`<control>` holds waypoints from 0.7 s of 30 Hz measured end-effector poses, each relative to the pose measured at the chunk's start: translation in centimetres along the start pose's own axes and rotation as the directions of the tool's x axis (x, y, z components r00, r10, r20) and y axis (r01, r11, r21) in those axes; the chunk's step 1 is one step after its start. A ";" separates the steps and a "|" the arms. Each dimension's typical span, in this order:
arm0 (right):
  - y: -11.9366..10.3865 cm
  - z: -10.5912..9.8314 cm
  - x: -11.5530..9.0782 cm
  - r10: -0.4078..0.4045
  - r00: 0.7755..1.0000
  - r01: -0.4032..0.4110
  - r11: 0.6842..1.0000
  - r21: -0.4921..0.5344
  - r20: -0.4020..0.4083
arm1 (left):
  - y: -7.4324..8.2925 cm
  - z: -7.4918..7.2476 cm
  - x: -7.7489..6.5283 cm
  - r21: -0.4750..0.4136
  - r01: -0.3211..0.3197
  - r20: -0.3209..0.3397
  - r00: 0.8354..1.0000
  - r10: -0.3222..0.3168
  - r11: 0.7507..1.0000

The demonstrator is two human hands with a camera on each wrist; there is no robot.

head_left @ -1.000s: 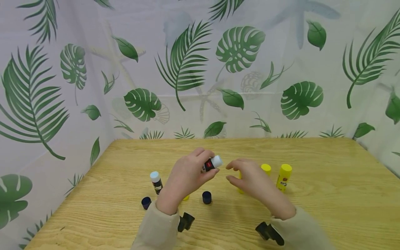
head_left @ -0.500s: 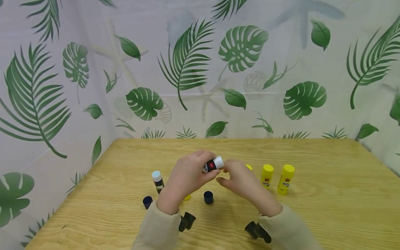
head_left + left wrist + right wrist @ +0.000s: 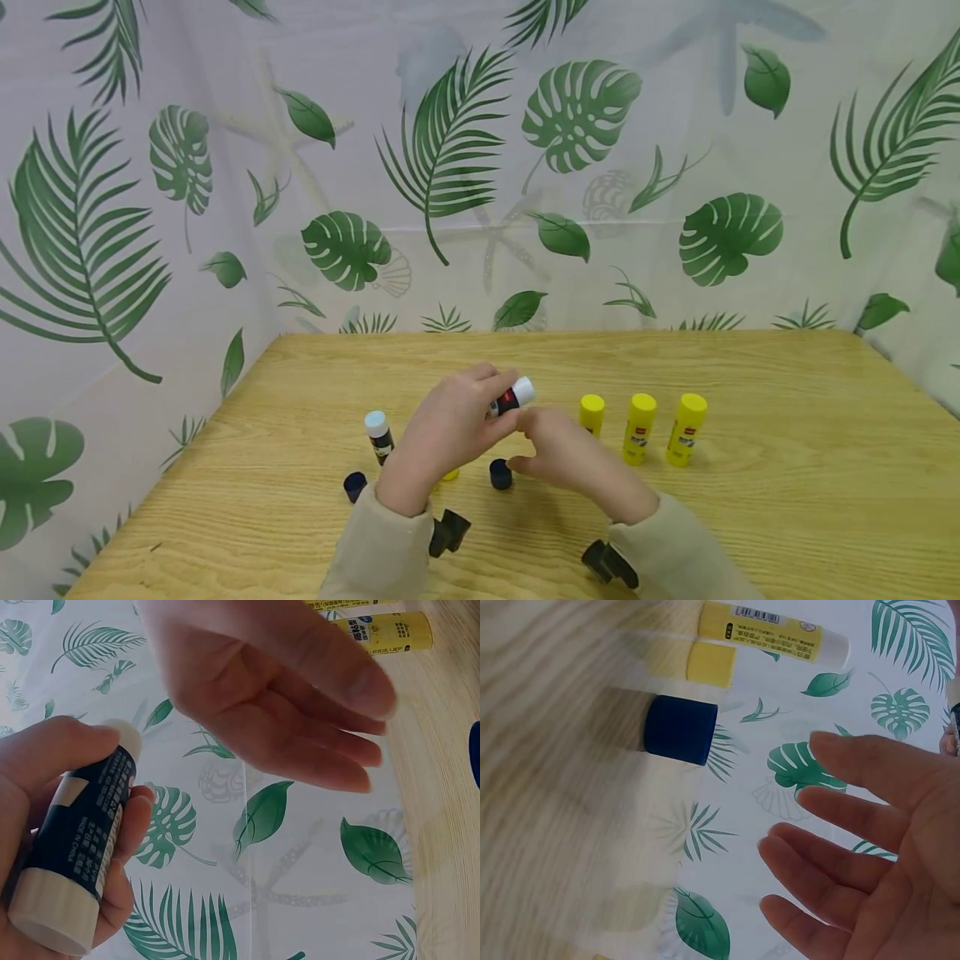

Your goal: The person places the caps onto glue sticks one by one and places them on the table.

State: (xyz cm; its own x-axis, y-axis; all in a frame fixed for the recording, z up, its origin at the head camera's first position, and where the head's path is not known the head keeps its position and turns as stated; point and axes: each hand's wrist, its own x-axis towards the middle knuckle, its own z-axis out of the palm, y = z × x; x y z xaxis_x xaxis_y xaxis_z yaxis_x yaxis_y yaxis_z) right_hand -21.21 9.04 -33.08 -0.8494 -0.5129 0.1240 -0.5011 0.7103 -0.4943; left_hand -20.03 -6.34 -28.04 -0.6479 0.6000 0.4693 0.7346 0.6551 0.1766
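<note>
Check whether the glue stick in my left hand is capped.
Uncapped: the glue stick in your left hand shows white at both ends, and a blue cap sits apart on the table.

"What's on the surface (image 3: 787, 475)?"
"A cap (image 3: 500, 475), between my left grip (image 3: 453, 433) and right grip (image 3: 566, 454); left of those, a glue stick (image 3: 379, 442)."
"And right?"
"Three glue sticks (image 3: 639, 429), behind my right grip."

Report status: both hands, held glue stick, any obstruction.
Left hand grips dark-labelled glue stick. Right hand empty, near the closer dark cap. Nothing visible between them.
</note>
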 end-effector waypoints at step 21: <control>0.4 1.1 -0.5 -0.089 0.961 0.099 0.995 -0.025 0.263 | 0.1 0.1 0.0 0.012 -0.005 0.002 1.000 0.005 1.000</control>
State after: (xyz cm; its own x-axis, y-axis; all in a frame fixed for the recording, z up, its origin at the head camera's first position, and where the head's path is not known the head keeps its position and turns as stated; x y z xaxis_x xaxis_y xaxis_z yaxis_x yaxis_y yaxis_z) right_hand -20.78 9.00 -34.30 -0.7278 -0.6829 -0.0630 -0.5867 0.6676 -0.4583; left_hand -19.97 -6.20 -28.14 -0.6444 0.6042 0.4688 0.7354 0.6576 0.1634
